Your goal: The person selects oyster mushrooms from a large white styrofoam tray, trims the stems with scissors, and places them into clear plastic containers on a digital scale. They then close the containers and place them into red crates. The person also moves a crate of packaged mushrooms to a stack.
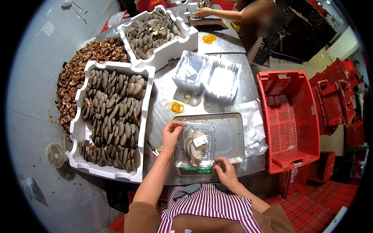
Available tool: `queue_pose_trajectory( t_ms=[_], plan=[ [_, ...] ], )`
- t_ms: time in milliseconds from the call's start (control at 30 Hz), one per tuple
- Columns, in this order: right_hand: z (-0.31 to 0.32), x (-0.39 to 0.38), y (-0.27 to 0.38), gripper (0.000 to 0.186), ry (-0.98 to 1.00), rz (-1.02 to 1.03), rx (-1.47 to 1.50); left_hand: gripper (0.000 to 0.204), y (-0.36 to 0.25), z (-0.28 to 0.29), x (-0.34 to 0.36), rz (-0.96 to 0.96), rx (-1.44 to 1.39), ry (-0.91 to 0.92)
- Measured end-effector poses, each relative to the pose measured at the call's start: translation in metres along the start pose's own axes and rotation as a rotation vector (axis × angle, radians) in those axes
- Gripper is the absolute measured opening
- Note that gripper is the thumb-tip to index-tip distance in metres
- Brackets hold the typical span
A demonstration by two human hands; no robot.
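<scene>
A clear plastic punnet holding pale oyster mushrooms with a white label sits on a steel scale tray, above green displays. My left hand grips the punnet's upper left corner between thumb and fingers. My right hand has curled fingers closed on its lower right corner. Scissors lie left of the scale, partly hidden by my left arm.
Foam boxes of oyster mushrooms and a brown mushroom pile fill the left. Empty punnets, rubber bands and white pads lie beyond the scale. Red crates stand right. Another person's hand works at the back.
</scene>
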State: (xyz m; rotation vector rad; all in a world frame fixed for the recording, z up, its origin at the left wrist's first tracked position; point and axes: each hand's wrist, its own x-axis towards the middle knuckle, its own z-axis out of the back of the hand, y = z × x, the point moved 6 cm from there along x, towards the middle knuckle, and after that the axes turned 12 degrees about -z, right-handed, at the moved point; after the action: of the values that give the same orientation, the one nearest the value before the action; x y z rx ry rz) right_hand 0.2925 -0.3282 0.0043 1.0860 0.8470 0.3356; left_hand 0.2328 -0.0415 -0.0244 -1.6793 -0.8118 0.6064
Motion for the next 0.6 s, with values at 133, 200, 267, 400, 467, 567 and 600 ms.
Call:
queue_pose_trajectory(
  t_ms=[133, 200, 267, 400, 467, 567, 600],
  plan=[
    [-0.0001, 0.0008, -0.0016, 0.023, 0.000, -0.014, 0.010, 0.009, -0.0013, -0.0003, -0.0012, 0.004, -0.003, -0.006],
    [-0.0002, 0.0010, -0.0025, 0.024, 0.002, -0.020, 0.022, 0.009, -0.0018, -0.0005, -0.0015, 0.007, -0.007, -0.007],
    [-0.0001, 0.0011, -0.0020, 0.024, 0.005, -0.024, 0.016, 0.009, -0.0032, -0.0008, -0.0017, 0.007, 0.000, -0.009],
    [0.0001, 0.0020, -0.0018, 0.024, 0.011, -0.023, 0.003, 0.010, 0.0020, 0.0015, -0.0011, 0.002, -0.030, 0.000],
    [0.0000, 0.0026, -0.0027, 0.024, 0.013, -0.021, 0.007, 0.010, 0.0030, 0.0024, -0.0014, 0.008, -0.026, -0.006],
    [-0.0001, 0.0019, -0.0005, 0.024, 0.017, -0.024, 0.009, 0.011, 0.0044, 0.0037, -0.0010, 0.012, -0.033, -0.016],
    [0.0000, 0.0016, 0.0014, 0.024, 0.017, -0.028, 0.010, 0.012, 0.0037, 0.0039, -0.0009, 0.004, -0.027, -0.014]
  ],
)
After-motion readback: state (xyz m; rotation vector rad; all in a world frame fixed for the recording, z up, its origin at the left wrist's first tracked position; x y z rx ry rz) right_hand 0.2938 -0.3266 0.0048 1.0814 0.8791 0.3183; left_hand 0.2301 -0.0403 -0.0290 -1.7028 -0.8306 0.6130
